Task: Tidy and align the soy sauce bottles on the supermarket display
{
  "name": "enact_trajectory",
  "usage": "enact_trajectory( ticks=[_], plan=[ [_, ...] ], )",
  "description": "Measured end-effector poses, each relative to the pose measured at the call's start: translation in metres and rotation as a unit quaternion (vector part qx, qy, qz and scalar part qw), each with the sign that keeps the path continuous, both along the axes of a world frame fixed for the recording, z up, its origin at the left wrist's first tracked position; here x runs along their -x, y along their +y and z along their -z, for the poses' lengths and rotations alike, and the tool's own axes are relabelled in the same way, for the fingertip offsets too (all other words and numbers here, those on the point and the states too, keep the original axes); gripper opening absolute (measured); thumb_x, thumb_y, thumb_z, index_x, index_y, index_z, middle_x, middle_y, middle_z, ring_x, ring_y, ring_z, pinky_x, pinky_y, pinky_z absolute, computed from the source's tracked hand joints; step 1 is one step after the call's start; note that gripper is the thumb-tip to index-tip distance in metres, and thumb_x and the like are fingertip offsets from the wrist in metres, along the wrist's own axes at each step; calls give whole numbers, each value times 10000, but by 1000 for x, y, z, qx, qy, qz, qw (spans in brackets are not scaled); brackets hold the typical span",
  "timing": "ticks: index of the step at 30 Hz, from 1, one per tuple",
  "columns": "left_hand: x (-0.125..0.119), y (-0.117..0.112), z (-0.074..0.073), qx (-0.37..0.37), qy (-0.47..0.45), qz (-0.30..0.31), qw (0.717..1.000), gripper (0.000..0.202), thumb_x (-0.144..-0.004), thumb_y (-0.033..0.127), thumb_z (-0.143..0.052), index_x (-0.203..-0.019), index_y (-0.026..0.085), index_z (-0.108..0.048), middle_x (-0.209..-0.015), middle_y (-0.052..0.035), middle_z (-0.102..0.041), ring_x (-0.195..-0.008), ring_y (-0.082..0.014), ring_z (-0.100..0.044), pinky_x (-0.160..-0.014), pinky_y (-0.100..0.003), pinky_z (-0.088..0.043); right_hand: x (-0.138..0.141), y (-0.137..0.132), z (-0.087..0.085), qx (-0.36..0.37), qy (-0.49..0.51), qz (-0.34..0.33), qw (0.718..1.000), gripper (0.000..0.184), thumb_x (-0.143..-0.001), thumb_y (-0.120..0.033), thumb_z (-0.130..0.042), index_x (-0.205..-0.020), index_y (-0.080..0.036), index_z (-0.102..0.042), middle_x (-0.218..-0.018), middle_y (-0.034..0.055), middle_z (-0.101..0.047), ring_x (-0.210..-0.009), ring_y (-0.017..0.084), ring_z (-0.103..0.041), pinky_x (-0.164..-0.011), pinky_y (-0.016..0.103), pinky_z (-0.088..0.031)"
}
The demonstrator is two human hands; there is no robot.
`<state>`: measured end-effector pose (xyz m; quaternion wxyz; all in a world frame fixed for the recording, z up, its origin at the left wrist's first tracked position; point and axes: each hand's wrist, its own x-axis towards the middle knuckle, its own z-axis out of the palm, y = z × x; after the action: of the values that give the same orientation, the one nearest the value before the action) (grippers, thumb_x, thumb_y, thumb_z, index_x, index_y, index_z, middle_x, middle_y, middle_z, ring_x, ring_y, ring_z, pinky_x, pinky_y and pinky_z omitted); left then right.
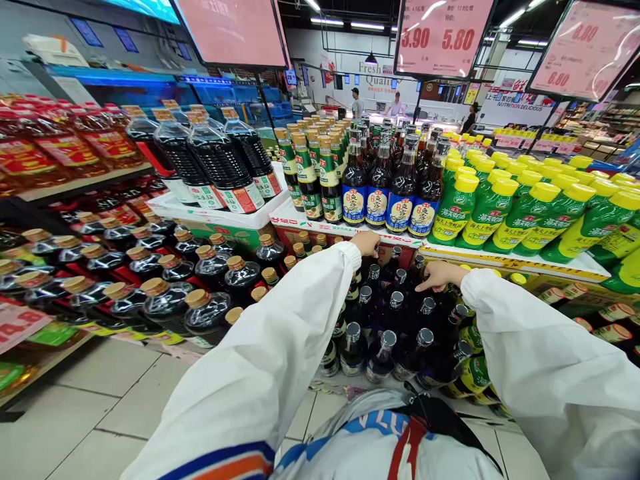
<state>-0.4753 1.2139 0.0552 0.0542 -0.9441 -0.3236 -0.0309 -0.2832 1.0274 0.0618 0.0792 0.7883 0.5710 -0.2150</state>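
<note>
Both my arms, in white sleeves, stretch forward over a lower row of dark glass bottles (pixel 397 313) with silvery caps. My left hand (pixel 367 243) is at the front edge of the upper shelf (pixel 320 224), just below the fish sauce bottles (pixel 379 183) with blue labels. Its fingers curl down, with their tips hidden. To the right, my right hand (pixel 440 275) reaches in among the lower bottles, thumb and a finger apart. Beside its fingers is a capped bottle (pixel 419 263); I cannot tell whether they touch.
Green bottles with yellow caps (pixel 533 210) fill the upper shelf at right. Large dark jugs (pixel 220 160) stand on a white ledge at left, above rows of cork-coloured caps (pixel 197 298). Price signs (pixel 443 37) hang overhead. A tiled floor (pixel 125 393) lies below; people stand far behind.
</note>
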Motion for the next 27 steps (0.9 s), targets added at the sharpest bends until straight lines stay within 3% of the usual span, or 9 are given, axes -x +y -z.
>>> enact_trajectory(
  ticks=[2, 4, 5, 6, 8, 12, 16, 22, 27],
  plan=[
    [0, 6, 3, 6, 2, 7, 1000, 538, -863, 379, -773, -1315, 128, -623, -1322, -128, -598, -1210, -305, -573, -953, -382, -477, 4, 2, -17, 55, 12, 30, 998, 407, -875, -424, -768, -779, -82, -571, -823, 125, -692, -671, 159, -651, -691, 292, -573],
    [-2, 12, 6, 10, 2, 18, 1000, 565, -858, 377, -782, -1334, 127, -608, -1327, -121, -599, -1219, -299, -568, -960, -371, -472, 14, 8, -36, 47, -93, -2, 995, 392, -836, -412, -806, -764, -79, -611, -814, 134, -688, -724, 205, -665, -744, 340, -575],
    [-2, 15, 7, 13, 2, 24, 1000, 592, -844, 385, -796, -1341, 127, -602, -1326, -120, -601, -1214, -296, -570, -958, -363, -471, 21, 13, -45, 11, -179, -32, 983, 389, -827, -425, -809, -798, -69, -657, -828, 137, -690, -789, 243, -677, -801, 370, -563],
    [-3, 17, 9, 15, 3, 31, 999, 603, -834, 389, -805, -1337, 126, -602, -1317, -121, -606, -1205, -294, -575, -954, -358, -470, 28, 19, -53, -73, -229, -42, 970, 380, -828, -419, -805, -913, -66, -694, -913, 138, -702, -887, 276, -682, -838, 388, -553],
    [-4, 20, 12, 15, 5, 42, 999, 577, -842, 381, -796, -1320, 121, -605, -1293, -124, -614, -1187, -300, -584, -940, -368, -474, 42, 35, -59, -208, -262, -43, 942, 452, -922, -461, -705, -1161, -77, -696, -1177, 158, -670, -1101, 332, -639, -909, 427, -533],
    [0, 18, 16, 10, -1, 53, 999, 518, -906, 354, -728, -1333, 96, -589, -1281, -141, -614, -1198, -323, -585, -956, -404, -479, 58, 71, -43, -224, -241, -25, 944, 578, -933, -473, -692, -1322, -51, -622, -1273, 173, -616, -1175, 332, -602, -951, 435, -532],
    [4, 16, 19, 9, -16, 61, 998, 491, -933, 325, -696, -1364, 121, -577, -1322, -123, -604, -1229, -294, -579, -996, -377, -469, 65, 88, -26, -246, -270, 22, 931, 545, -899, -428, -745, -1271, -41, -654, -1237, 161, -630, -1141, 301, -616, -926, 405, -544],
    [0, 25, 17, 0, -8, 55, 998, 507, -958, 410, -658, -1343, 84, -600, -1281, -157, -615, -1197, -324, -591, -943, -408, -494, 66, 92, -10, -187, -234, 42, 953, 811, -814, -682, -739, -1319, -58, -626, -1288, 165, -602, -1173, 312, -596, -955, 418, -526],
    [-2, 29, 13, -10, 5, 71, 997, 471, -925, 387, -699, -1291, 96, -636, -1244, -157, -628, -1176, -313, -598, -928, -379, -479, 55, 101, 14, -228, -241, 9, 943, 667, -881, -577, -723, -1290, -56, -639, -1220, 171, -618, -1131, 309, -613, -918, 405, -522]
  ],
)
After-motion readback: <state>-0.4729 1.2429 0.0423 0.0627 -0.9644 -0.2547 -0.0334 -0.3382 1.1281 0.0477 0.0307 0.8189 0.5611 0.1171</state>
